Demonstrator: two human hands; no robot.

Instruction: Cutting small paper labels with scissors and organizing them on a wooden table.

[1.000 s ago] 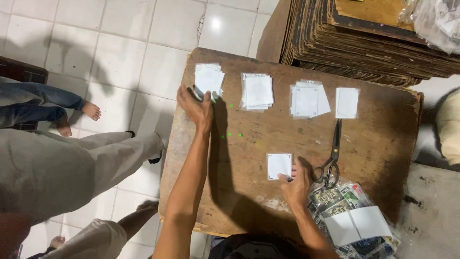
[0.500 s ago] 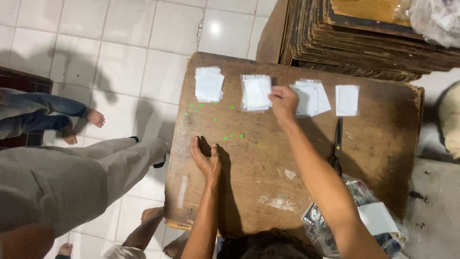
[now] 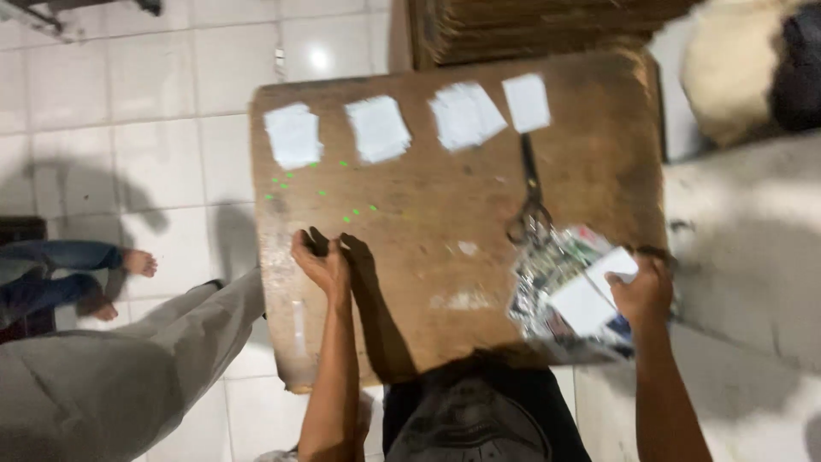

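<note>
My left hand (image 3: 321,262) rests on the near left part of the wooden table (image 3: 428,214), fingers curled around a small dark object (image 3: 315,243). At the table's right edge, my right hand (image 3: 643,293) grips a white paper sheet (image 3: 586,301) that lies on a pile of colourful printed sheets (image 3: 547,274). Scissors (image 3: 530,192) lie just beyond that pile. Along the far edge sit stacks of white paper slips (image 3: 292,135), (image 3: 378,128), (image 3: 466,114) and a single smaller slip (image 3: 526,101).
A stack of brown cardboard (image 3: 513,26) stands behind the table. A pale sack (image 3: 735,77) is at the top right. To the left, on the white tiled floor, are another person's grey-trousered leg (image 3: 111,376) and a bare foot (image 3: 137,261).
My right hand has drawn back from the far paper stacks to the printed pile at the right edge. My left hand stays near the table's left front. The view has shifted.
</note>
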